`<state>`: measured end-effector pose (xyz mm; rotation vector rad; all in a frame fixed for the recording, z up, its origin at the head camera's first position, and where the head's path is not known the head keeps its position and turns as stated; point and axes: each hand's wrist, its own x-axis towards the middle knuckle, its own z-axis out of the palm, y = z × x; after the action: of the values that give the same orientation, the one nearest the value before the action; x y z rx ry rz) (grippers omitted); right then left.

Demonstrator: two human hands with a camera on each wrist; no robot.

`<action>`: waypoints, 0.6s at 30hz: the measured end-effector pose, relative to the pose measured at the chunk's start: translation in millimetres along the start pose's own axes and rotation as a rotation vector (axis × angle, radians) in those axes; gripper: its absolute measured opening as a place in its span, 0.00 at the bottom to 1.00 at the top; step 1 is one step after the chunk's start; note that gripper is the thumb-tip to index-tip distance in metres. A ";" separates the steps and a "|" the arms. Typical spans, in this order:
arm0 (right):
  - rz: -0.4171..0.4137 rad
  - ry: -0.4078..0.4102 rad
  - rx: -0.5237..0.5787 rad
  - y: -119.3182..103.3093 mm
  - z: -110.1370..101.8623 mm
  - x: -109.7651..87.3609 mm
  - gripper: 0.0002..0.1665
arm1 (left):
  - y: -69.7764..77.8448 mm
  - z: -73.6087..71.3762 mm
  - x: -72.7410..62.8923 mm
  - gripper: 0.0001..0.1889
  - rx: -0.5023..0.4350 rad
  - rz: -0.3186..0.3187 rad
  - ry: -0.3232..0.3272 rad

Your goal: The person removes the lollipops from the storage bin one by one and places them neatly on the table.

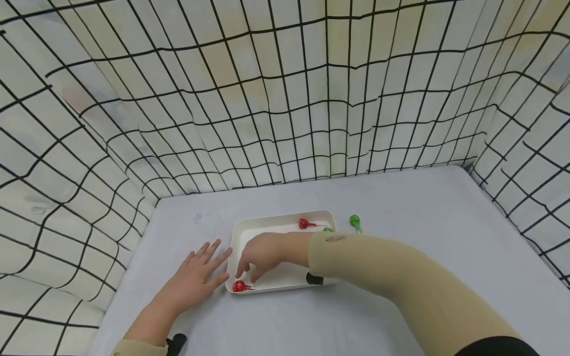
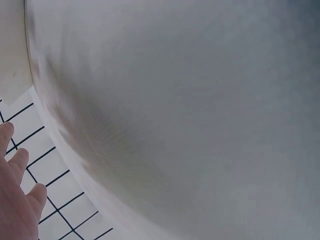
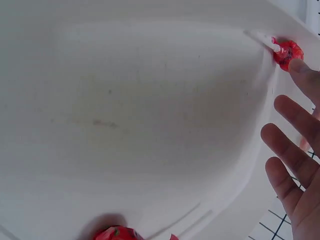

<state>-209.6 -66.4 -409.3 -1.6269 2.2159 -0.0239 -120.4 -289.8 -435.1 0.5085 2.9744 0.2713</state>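
Observation:
A red-wrapped lollipop (image 1: 239, 286) lies in the near left corner of a white tray (image 1: 285, 221). My right hand (image 1: 262, 252) reaches over the tray with its fingers pointing down, close to that lollipop. In the right wrist view a fingertip overlaps the edge of the same lollipop (image 3: 290, 54), and the other fingers are spread apart, nothing between them. Beside the tray's left edge, my left hand (image 1: 196, 277) has its fingers straight and spread, fingertips right at the rim. Another red lollipop (image 1: 304, 223) lies at the tray's back right; the green one (image 1: 327, 229) near it is mostly hidden behind my right arm.
Outside the tray, to its back right, a green lollipop (image 1: 355, 221) lies on the white table (image 1: 418, 202). White walls with a black grid (image 1: 285, 113) stand around the back and sides. My right sleeve (image 1: 378, 262) covers the tray's right part.

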 end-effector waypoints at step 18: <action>-0.070 -0.018 0.013 -12.6 5.8 15.4 0.17 | -0.7 0.9 0.0 0.35 0.005 0.003 0.002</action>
<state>-200.1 -83.5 -416.2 -1.6911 2.1403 -0.0430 -120.5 -290.3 -436.1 0.5135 2.9778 0.2647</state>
